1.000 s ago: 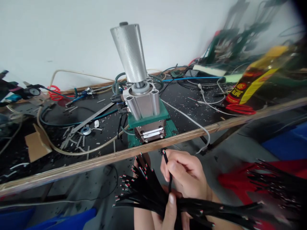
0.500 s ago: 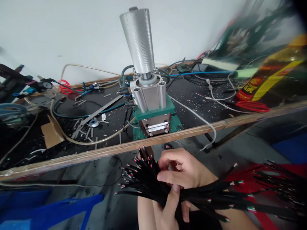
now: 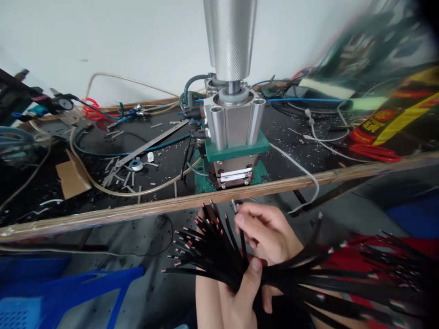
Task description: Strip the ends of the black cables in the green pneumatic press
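Observation:
My left hand [image 3: 247, 292] is wrapped round a thick bundle of black cables [image 3: 212, 256], thumb across it. Their cut ends, with red, green and white wires, fan out to the left, and more cable ends stretch to the right. Above it, my right hand [image 3: 265, 228] pinches one black cable [image 3: 242, 237] near its tip, which points up at the bench edge. Beyond the edge stands a metal press [image 3: 233, 119] with a knurled cylinder on top and a green base; white strips lie across its front jaw.
The black bench [image 3: 161, 201] has a wooden edge and holds hoses, scraps, cardboard [image 3: 73, 176] and a steel ruler [image 3: 154, 144]. A bottle [image 3: 387, 114] stands at the right. A blue stool [image 3: 85, 292] is at lower left; more cables [image 3: 401, 260] lie on red material at right.
My right hand has moved up a little and now holds a single cable raised apart from the bundle. The view has shifted, so the press appears further right and closer.

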{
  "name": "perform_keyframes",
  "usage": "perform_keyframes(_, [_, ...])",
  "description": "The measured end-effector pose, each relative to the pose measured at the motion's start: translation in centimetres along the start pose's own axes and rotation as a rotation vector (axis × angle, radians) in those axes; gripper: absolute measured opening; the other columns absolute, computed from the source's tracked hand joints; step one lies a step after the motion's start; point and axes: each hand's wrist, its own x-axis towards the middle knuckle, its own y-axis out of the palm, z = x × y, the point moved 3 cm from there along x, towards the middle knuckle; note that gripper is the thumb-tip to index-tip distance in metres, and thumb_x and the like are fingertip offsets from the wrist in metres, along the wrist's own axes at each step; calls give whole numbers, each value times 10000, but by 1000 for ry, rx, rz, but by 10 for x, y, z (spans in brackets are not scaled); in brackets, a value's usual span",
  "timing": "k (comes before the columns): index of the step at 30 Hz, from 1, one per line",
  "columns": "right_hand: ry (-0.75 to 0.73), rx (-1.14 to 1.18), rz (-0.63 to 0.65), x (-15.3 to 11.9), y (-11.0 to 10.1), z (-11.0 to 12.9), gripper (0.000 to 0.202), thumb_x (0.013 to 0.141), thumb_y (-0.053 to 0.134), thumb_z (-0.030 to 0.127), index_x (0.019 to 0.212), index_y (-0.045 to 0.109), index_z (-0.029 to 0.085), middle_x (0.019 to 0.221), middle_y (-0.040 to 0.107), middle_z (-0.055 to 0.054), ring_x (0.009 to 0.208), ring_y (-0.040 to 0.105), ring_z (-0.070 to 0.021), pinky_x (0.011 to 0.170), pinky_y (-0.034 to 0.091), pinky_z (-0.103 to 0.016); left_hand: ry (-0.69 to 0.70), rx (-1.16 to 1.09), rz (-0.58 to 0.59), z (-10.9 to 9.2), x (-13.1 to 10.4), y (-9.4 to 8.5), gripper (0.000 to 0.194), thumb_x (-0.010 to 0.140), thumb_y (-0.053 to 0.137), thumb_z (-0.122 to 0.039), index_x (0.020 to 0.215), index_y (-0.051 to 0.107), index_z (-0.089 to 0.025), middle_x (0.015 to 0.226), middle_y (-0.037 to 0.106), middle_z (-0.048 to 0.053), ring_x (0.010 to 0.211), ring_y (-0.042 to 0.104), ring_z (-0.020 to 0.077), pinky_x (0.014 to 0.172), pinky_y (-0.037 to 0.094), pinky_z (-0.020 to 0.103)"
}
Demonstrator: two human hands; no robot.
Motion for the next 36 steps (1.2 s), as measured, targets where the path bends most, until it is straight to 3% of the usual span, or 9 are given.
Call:
perform_keyframes(3, [-7, 106, -54, 11, 6, 2, 456, 1097, 704, 547, 784, 699, 216, 583, 543, 55, 535, 477, -127, 538, 351, -278, -18, 58, 96, 2, -2, 0, 406, 825, 991, -540, 919, 842, -174, 613, 704, 21, 396, 583, 151, 365, 475, 243])
perform_keyframes(5, [-22, 112, -96, 20, 8, 3, 460, 1097, 719, 546, 774, 691, 219, 611, 575, 54, 566, 512, -123, 566, 383, -269, -25, 51, 104, 3, -2, 1, 415, 842, 973, -559, 905, 839, -171, 595, 675, 11, 391, 559, 140, 378, 479, 245])
perform_keyframes(8, [-49, 106, -140, 29, 12, 5, 487, 1106, 722, 522, 732, 658, 217, 650, 641, 46, 614, 545, -114, 619, 419, -250, -8, 21, 13, 0, 2, 2, 387, 839, 977, -509, 1041, 854, -203, 641, 689, 0, 434, 607, 168, 409, 537, 269])
perform_keyframes(12, [-55, 151, -205, 36, 16, 6, 474, 1084, 746, 493, 700, 683, 222, 642, 667, 34, 612, 597, -129, 581, 430, -251, -37, 7, 29, -4, 7, 6, 450, 846, 966, -468, 1211, 837, -238, 512, 555, -68, 344, 509, 153, 320, 439, 246])
perform_keyframes(21, [14, 239, -280, 45, 23, 13, 442, 1014, 783, 392, 623, 648, 233, 572, 615, 28, 568, 677, -167, 545, 492, -272, -117, -1, -78, -13, 4, 3, 477, 791, 1014, -458, 1192, 863, -247, 696, 750, 10, 380, 592, 174, 320, 473, 264])
perform_keyframes(24, [23, 270, -267, 46, 25, 14, 437, 1016, 771, 373, 618, 655, 235, 582, 626, 21, 583, 692, -166, 555, 486, -273, -94, 13, -92, -19, 5, 2, 371, 775, 1026, -441, 1042, 882, -227, 969, 857, 92, 699, 819, 287, 514, 657, 303])
perform_keyframes(28, [39, 283, -281, 47, 26, 12, 438, 1020, 739, 379, 614, 643, 243, 604, 647, -10, 689, 776, -229, 612, 546, -314, -84, 25, -93, -23, 6, 2, 351, 737, 1045, -451, 922, 863, -216, 950, 864, 116, 992, 854, 424, 702, 741, 399])
perform_keyframes(32, [36, 290, -290, 47, 27, 11, 434, 1009, 740, 409, 619, 645, 246, 648, 686, -35, 804, 824, -276, 699, 624, -360, -74, -5, -110, -24, 5, 4, 366, 730, 1042, -434, 980, 875, -227, 1097, 882, 129, 1087, 842, 457, 639, 729, 365])
perform_keyframes(36, [44, 324, -291, 47, 28, 13, 443, 989, 761, 381, 587, 635, 245, 607, 610, -13, 764, 807, -261, 690, 630, -354, -125, 4, -96, -23, 5, 3, 396, 742, 1036, -455, 1024, 873, -230, 1019, 876, 111, 779, 846, 352, 373, 554, 259])
